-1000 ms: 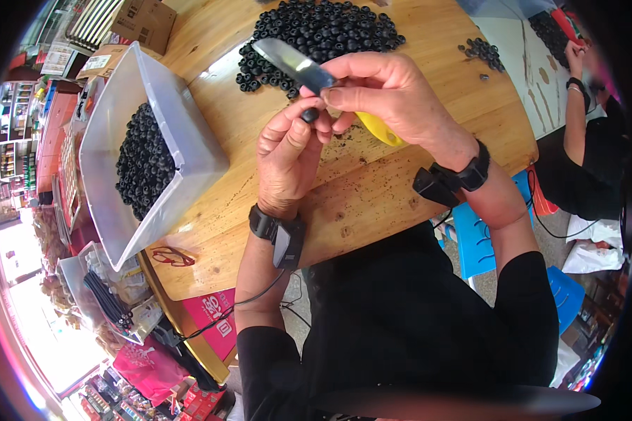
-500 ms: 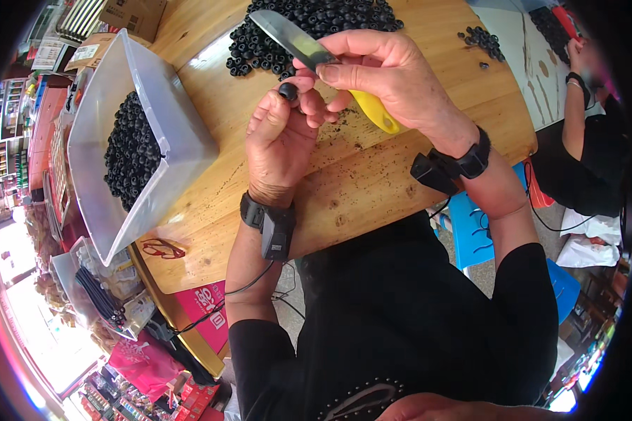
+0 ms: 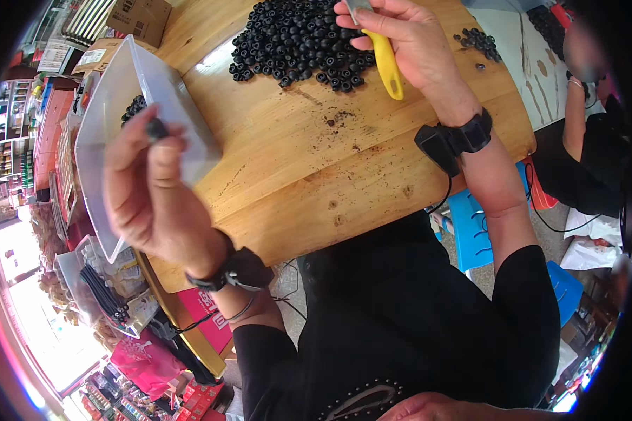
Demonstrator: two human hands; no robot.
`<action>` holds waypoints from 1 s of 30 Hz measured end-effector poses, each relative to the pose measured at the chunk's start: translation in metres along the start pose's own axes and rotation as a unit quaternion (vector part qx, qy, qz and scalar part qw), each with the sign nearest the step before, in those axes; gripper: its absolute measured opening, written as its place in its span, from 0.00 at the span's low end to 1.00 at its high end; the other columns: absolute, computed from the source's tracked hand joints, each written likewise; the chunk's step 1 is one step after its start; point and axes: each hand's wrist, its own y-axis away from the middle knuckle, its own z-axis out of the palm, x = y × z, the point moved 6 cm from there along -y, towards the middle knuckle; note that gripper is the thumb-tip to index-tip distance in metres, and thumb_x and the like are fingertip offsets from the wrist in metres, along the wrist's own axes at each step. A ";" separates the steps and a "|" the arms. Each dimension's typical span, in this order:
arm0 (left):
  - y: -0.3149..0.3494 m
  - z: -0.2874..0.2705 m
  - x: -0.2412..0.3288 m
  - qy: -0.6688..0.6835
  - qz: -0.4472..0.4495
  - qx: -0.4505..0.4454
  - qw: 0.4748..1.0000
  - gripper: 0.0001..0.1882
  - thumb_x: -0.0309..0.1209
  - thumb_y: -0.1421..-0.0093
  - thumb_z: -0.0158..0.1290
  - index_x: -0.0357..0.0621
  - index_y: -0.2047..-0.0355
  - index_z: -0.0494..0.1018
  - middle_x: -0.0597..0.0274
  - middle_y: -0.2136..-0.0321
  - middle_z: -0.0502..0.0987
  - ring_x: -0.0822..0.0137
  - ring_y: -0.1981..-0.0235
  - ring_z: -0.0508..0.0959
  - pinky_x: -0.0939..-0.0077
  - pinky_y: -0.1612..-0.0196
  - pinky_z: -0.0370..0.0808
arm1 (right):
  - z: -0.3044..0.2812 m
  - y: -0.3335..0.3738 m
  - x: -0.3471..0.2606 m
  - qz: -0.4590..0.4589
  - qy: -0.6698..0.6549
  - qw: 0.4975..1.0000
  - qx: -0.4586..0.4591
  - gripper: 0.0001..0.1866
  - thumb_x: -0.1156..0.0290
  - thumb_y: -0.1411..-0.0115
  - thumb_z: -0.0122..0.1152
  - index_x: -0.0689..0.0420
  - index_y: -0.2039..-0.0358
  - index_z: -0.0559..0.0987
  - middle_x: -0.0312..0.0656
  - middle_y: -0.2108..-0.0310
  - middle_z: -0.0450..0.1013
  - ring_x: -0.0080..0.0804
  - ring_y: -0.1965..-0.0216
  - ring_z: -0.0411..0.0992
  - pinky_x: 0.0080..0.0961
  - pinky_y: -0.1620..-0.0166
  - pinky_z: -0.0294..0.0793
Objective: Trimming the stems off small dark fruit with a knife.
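Note:
My left hand [image 3: 147, 200], smeared by motion, holds a small round black part [image 3: 156, 128] between thumb and fingertips. It is in front of a clear plastic bin [image 3: 193, 116] on the left and hides much of it. A heap of similar black parts [image 3: 131, 109] shows in the bin past my fingers. My right hand [image 3: 421, 52] grips a knife by its yellow handle [image 3: 385, 67]; most of the blade is cut off by the upper edge of the view. Beside it, a large pile of hollow black parts [image 3: 295, 42] lies on the wooden table [image 3: 281, 203].
Dark crumbs [image 3: 333, 121] are scattered across the table's middle. A smaller group of black parts [image 3: 477, 43] lies near its right edge. At the right, another person's arm [image 3: 574, 123] is beside a white tabletop [image 3: 519, 77]. Blue stools [image 3: 470, 228] stand below, and cardboard boxes [image 3: 137, 21] at far left.
My left hand has moved left, away from the knife and over to the bin, carrying the black part. My right hand has moved up and slightly right with the knife.

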 end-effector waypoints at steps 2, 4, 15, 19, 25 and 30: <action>-0.011 -0.021 0.009 -0.184 0.010 0.068 0.981 0.12 0.22 0.46 0.56 0.33 0.61 0.75 0.55 0.70 0.78 0.70 0.68 0.77 0.79 0.67 0.73 | -0.002 0.000 -0.007 -0.018 -0.016 1.000 0.005 0.11 0.77 0.41 0.55 0.65 0.58 0.75 0.43 0.63 0.75 0.28 0.63 0.76 0.20 0.65 0.79; -0.027 -0.035 0.001 -0.351 0.037 0.014 0.935 0.12 0.23 0.46 0.57 0.35 0.60 0.76 0.56 0.71 0.78 0.70 0.70 0.77 0.79 0.67 0.73 | -0.006 -0.001 -0.011 -0.028 -0.015 0.999 0.017 0.11 0.78 0.41 0.55 0.65 0.57 0.75 0.43 0.63 0.75 0.28 0.63 0.76 0.20 0.65 0.80; 0.017 0.052 -0.008 -0.382 0.164 -0.130 0.900 0.07 0.22 0.49 0.57 0.42 0.68 0.77 0.57 0.70 0.76 0.61 0.69 0.76 0.71 0.67 0.73 | -0.036 -0.011 -0.029 -0.104 -0.045 0.993 0.044 0.09 0.77 0.41 0.55 0.66 0.60 0.76 0.41 0.67 0.75 0.26 0.66 0.75 0.19 0.67 0.78; 0.051 0.107 -0.056 -0.268 0.083 -0.236 0.931 0.05 0.20 0.51 0.55 0.41 0.72 0.74 0.56 0.75 0.72 0.55 0.73 0.74 0.65 0.71 0.71 | -0.034 -0.013 -0.026 -0.103 -0.038 0.992 0.069 0.09 0.78 0.41 0.55 0.66 0.60 0.76 0.41 0.67 0.75 0.26 0.67 0.75 0.18 0.68 0.78; 0.063 0.132 -0.093 -0.321 0.072 -0.268 0.905 0.07 0.24 0.52 0.58 0.42 0.70 0.74 0.57 0.74 0.71 0.54 0.69 0.72 0.63 0.66 0.70 | -0.026 -0.013 -0.015 -0.073 -0.004 0.996 0.048 0.12 0.79 0.42 0.56 0.67 0.57 0.75 0.43 0.63 0.75 0.27 0.64 0.75 0.19 0.67 0.79; 0.064 0.139 -0.110 -0.319 0.044 -0.281 0.904 0.08 0.25 0.52 0.58 0.41 0.69 0.74 0.56 0.73 0.71 0.53 0.67 0.72 0.63 0.64 0.70 | -0.021 -0.012 -0.010 -0.066 0.002 0.997 0.034 0.13 0.79 0.42 0.55 0.65 0.55 0.75 0.42 0.62 0.75 0.26 0.64 0.75 0.18 0.67 0.78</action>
